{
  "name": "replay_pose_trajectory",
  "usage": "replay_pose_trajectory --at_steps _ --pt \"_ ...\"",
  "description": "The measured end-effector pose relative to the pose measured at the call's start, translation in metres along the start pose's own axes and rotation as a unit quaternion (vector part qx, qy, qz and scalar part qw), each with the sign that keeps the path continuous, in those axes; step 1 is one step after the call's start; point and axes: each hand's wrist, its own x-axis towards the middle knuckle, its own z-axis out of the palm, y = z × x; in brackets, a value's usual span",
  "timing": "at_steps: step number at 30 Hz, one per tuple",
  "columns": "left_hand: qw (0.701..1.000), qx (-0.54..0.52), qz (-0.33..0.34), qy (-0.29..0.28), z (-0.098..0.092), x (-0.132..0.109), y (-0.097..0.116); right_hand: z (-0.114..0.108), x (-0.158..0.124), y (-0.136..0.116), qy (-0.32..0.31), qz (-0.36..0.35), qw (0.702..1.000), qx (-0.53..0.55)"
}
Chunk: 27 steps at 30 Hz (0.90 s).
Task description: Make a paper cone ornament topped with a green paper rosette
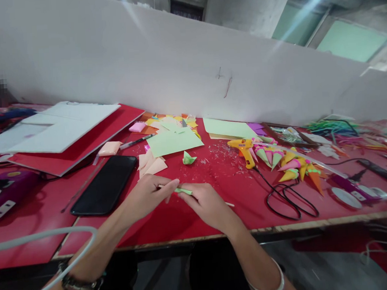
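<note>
My left hand [150, 194] and my right hand [204, 201] meet low over the red table [172, 221] near its front edge. Between their pinched fingers is a small rolled green paper piece [182, 190]. A thin pale stick [230, 204] pokes out to the right from under my right hand. Just beyond the hands lies a small folded green paper scrap [188, 158], and a light green sheet [173, 142] lies further back.
A black phone [105, 185] lies left of my hands. An orange glue gun [244, 149] with a black cord [286, 196] sits to the right beside several coloured paper cones [290, 162]. White boards [56, 126] lie far left; a white partition [175, 66] stands behind.
</note>
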Motion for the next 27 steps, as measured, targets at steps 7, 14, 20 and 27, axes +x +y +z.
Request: replay_pose_trajectory --at_steps 7,14,20,27 --pt "0.972 -0.17 -0.162 -0.027 0.005 0.006 -0.01 0.013 0.003 0.002 0.019 -0.013 0.962 -0.273" --pt "0.995 -0.061 0.065 -0.04 -0.006 0.001 0.004 -0.01 0.001 0.004 -0.066 0.058 0.982 0.165" --pt "0.992 0.031 0.115 -0.047 -0.005 -0.001 0.004 -0.016 -0.003 0.006 -0.131 0.06 0.953 0.266" --pt "0.988 -0.137 -0.066 0.005 0.008 0.001 0.0 0.0 0.002 -0.001 0.041 0.01 0.986 -0.159"
